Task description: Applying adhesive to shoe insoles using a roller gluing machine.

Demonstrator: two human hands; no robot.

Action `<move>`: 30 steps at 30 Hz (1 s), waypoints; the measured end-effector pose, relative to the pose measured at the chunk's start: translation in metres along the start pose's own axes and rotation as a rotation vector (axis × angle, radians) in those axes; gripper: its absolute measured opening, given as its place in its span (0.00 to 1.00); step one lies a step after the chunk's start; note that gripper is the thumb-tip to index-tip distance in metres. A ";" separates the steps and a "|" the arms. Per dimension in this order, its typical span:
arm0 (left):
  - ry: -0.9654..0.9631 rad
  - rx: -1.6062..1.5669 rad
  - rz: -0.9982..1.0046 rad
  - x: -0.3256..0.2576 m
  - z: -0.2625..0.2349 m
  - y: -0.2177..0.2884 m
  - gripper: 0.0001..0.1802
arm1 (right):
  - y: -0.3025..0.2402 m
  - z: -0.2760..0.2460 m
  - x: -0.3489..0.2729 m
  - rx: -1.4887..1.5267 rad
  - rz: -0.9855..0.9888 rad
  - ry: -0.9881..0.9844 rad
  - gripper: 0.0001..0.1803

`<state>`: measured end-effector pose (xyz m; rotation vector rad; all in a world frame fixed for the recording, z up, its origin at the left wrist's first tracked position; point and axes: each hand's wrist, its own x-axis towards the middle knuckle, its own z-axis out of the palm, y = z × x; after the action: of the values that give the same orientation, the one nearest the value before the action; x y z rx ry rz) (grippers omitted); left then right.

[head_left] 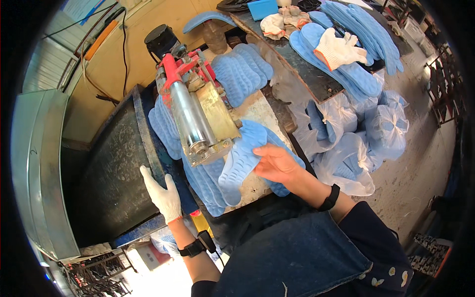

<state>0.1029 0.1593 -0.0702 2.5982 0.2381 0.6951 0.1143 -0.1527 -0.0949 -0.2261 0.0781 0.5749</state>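
Looks mid-batch. Holding one blue insole (242, 156) in the bare right hand (277, 166), pinched at its side between thumb and fingers, over the front part of the bench (264, 111), just beside the near end of the roller machine (190, 116). Can't confirm contact between insole and machine from this angle.

Not gripping anything with the gloved left hand (163, 198): wide, thumb spread well off the fingers, near the right edge of the dark trough (114, 173). Can't confirm a touch on that edge either.

On the done side, counting the clear bags (388, 121) of blue insoles, below the near corner of the side table (316, 81), some with knotted tops. Can't count pieces inside.

On the open side, seeing plenty loose on the bench: a left stack (163, 123) along the left edge beside the machine, a front stack (203, 183) at the front left corner, a back stack (242, 69) behind and right of the machine, plus a few insoles (277, 188) under the right hand near the front right corner. Also seeing loose insoles (363, 86) across the side table's near edge, with a white glove (341, 48) on top. Can't sort worked from unworked by looks alone.

Would rate the held piece as unfinished: in hand, not yet laid on any stack. Would guess a fair share left.
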 end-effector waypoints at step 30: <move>-0.008 0.094 -0.014 0.004 -0.008 -0.009 0.36 | -0.012 -0.066 0.016 -0.560 -0.116 0.435 0.26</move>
<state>0.1012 0.1716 -0.0663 2.6852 0.2936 0.6839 0.1330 -0.1696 -0.1593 -0.8940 0.3238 0.4136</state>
